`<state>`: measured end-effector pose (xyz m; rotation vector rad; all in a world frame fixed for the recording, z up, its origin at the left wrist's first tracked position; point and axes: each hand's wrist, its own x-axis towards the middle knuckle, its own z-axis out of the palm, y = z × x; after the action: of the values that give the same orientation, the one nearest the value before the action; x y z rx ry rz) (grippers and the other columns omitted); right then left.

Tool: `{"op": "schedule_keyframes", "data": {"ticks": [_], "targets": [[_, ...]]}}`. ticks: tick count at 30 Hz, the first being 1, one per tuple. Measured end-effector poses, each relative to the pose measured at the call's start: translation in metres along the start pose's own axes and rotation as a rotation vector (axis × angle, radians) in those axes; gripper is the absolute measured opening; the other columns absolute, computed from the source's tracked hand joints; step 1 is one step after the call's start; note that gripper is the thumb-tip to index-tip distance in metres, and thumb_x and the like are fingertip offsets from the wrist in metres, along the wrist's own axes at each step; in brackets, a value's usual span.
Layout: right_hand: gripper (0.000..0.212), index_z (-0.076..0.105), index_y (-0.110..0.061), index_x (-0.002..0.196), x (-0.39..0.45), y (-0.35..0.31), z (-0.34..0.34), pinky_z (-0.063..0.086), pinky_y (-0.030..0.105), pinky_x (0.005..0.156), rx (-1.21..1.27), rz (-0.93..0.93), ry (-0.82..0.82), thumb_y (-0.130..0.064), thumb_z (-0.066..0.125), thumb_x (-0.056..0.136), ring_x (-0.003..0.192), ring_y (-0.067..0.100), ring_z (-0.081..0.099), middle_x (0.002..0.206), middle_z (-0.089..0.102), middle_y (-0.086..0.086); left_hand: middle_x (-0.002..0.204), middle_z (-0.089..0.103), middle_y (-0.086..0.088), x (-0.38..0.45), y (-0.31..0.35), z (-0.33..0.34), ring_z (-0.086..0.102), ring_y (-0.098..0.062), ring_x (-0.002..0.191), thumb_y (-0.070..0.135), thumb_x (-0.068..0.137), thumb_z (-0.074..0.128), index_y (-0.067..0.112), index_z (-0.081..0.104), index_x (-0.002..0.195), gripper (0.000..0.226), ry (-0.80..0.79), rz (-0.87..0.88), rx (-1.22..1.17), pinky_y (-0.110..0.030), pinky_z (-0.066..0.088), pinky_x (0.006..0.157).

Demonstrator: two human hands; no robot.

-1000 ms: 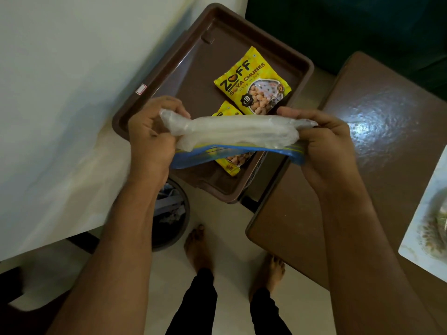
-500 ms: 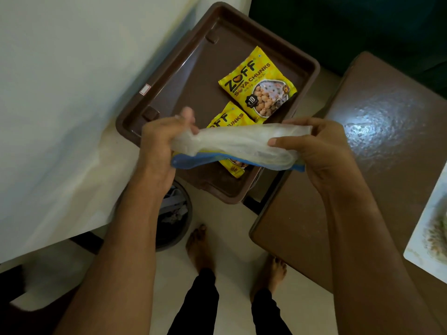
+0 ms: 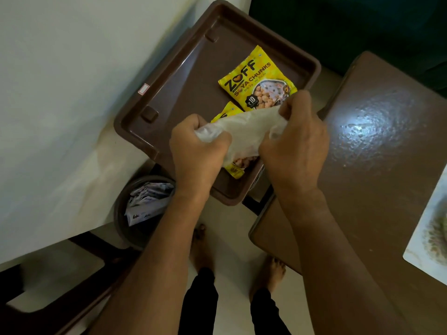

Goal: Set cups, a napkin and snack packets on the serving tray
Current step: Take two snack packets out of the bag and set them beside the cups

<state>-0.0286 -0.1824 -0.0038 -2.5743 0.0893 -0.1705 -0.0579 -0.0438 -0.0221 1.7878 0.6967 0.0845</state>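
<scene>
Both hands are working above the brown plastic serving tray (image 3: 154,97), left hand (image 3: 198,151) and right hand (image 3: 295,146) each fisted around the crumpled translucent plastic bag (image 3: 244,131), probably bunching it, two yellow soya-chunk packets (image 3: 256,78) already lying inside the tray.

Serving tray (image 3: 154,88) btwn white surface (image 3: 60,93) at left & table (image 3: 375,165) at right, 2 snack packets (image 3: 256,81) in tray's right half, bin (image 3: 145,204) below tray's near edge, mat (image 3: 430,233) on table far right.
</scene>
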Motion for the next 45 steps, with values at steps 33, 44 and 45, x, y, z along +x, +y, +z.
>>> {"op": "schedule_keyframes", "data": {"ticks": [33,44,45], "targets": [[0.021,0.065,-0.005,0.095,-0.028,0.001,0.003,0.04,0.033,0.063,0.147,-0.224,-0.063,0.003,0.066,0.075,0.081,0.024,0.055,0.092,0.062,0.009,0.083,0.07,0.008,-0.037,0.008,0.015,0.067,0.007,0.074,0.044,0.076,0.09,0.022,0.067,0.101,0.041,0.133,-0.109,0.021,-0.021,0.061,0.066],[0.025,0.077,-0.005,0.108,-0.052,0.0,-0.008,0.062,0.035,0.078,0.558,-0.1,-0.205,-0.001,0.07,0.084,0.088,0.016,0.072,0.095,0.076,0.006,0.107,0.077,-0.004,-0.055,-0.004,-0.003,0.077,-0.018,0.099,0.026,0.088,0.084,0.015,0.072,0.11,0.027,0.125,-0.298,-0.291,-0.046,0.066,0.086],[0.028,0.075,-0.006,0.113,-0.053,0.0,-0.009,0.062,0.034,0.083,0.526,-0.064,-0.172,-0.003,0.075,0.085,0.095,0.015,0.072,0.103,0.076,0.005,0.106,0.077,-0.002,-0.055,-0.007,-0.006,0.078,-0.017,0.098,0.021,0.089,0.083,0.018,0.071,0.104,0.02,0.14,-0.316,-0.324,-0.045,0.066,0.086]]}}
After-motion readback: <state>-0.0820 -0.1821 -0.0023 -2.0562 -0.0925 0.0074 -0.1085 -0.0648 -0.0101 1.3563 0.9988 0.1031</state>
